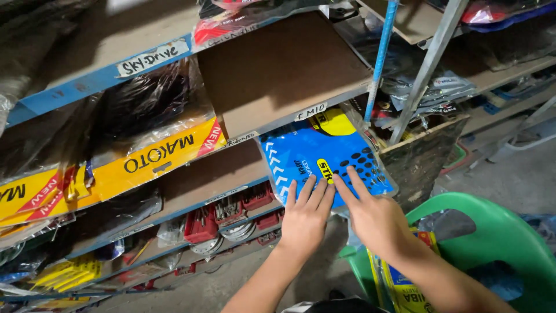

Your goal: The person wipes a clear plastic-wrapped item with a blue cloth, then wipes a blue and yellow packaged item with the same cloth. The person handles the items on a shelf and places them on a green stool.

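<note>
A flat blue and yellow packet in clear plastic [324, 152] sticks out of a shelf slot, its rear end under the brown shelf board [278, 69]. My left hand [306, 217] lies flat on the packet's near edge with fingers together. My right hand [370, 211] presses beside it, fingers spread over the black dot pattern. Both hands touch the packet from the front and neither wraps around it.
Blue-edged shelves [75, 87] hold black items in plastic with yellow header cards [156, 153]. Lower shelves carry red packets with round metal parts [226, 217]. A green plastic chair [498, 243] with more packets stands at the right. Metal uprights [428, 64] rise behind.
</note>
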